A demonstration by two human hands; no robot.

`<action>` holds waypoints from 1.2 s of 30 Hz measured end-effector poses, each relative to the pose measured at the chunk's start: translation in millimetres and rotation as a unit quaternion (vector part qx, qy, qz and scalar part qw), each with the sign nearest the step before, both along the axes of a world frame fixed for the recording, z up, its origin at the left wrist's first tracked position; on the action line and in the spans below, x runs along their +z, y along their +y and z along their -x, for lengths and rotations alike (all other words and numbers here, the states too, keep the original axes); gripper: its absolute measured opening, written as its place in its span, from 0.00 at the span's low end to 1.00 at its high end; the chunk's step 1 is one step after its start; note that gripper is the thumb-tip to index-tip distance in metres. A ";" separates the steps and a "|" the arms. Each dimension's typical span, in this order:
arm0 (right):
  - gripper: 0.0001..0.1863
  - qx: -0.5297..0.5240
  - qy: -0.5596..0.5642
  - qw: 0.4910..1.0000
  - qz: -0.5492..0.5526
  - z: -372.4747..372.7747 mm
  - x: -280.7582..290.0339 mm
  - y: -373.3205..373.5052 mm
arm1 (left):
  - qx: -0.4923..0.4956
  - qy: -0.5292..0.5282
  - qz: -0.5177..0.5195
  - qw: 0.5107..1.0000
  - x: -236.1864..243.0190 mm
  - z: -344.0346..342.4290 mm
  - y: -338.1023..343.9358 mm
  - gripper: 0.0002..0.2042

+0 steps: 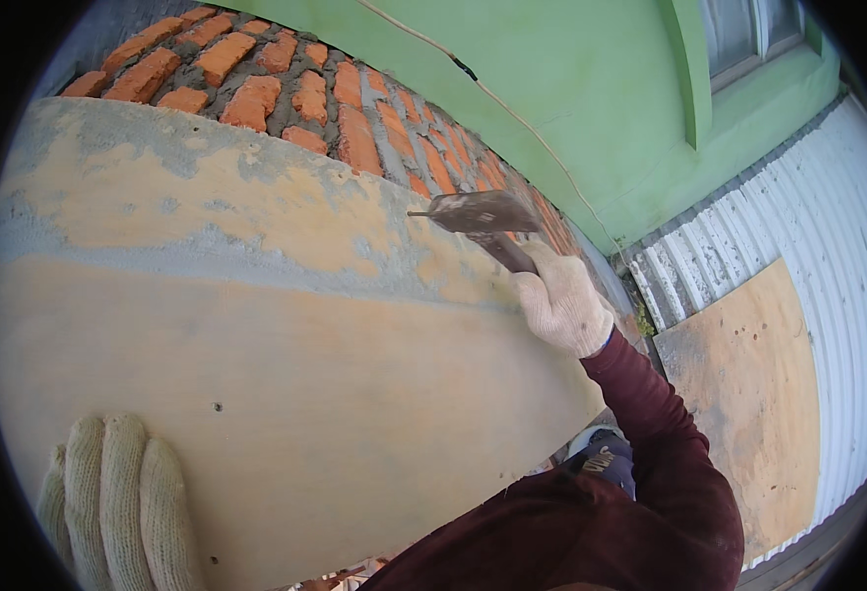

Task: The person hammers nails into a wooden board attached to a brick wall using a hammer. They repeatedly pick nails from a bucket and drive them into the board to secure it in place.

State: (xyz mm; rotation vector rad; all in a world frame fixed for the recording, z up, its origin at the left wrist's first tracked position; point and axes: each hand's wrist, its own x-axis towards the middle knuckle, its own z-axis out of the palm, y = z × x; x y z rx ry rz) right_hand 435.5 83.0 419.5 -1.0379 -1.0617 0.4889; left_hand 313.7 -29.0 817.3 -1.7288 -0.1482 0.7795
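A plywood board point(286, 384), its upper band smeared with grey mortar, fills the left and middle of the view. My right hand point(556, 300), in a white knit glove, grips the handle of a dark hammer-like tool point(482, 212). The tool's flat, blurred head is over the board's top edge beside a thin nail-like piece; whether they touch I cannot tell. My left hand point(118, 497), in a knit glove, lies at the lower left with its fingers stretched flat on the board and nothing visible in them.
Red brickwork with grey mortar point(251, 98) runs along the board's far edge. Beyond it stands a green wall point(561, 89) with a hanging cable and a window point(743, 34). At right, a stained plywood sheet point(738, 384) lies on white corrugated metal point(837, 256).
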 end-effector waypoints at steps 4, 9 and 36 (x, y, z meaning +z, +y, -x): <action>0.25 0.010 0.013 1.000 -0.006 -0.4 -5.2 -2.8 | 0.005 0.013 -0.009 1.000 0.2 2.1 2.3 0.39; 0.31 -0.034 0.120 0.988 -0.094 -4.9 -2.4 -13.5 | -0.084 0.070 0.010 0.994 12.6 13.7 12.3 0.40; 0.17 -0.043 0.164 0.954 -0.249 9.1 -30.9 12.4 | -0.016 0.033 0.019 0.999 2.3 -1.4 7.1 0.42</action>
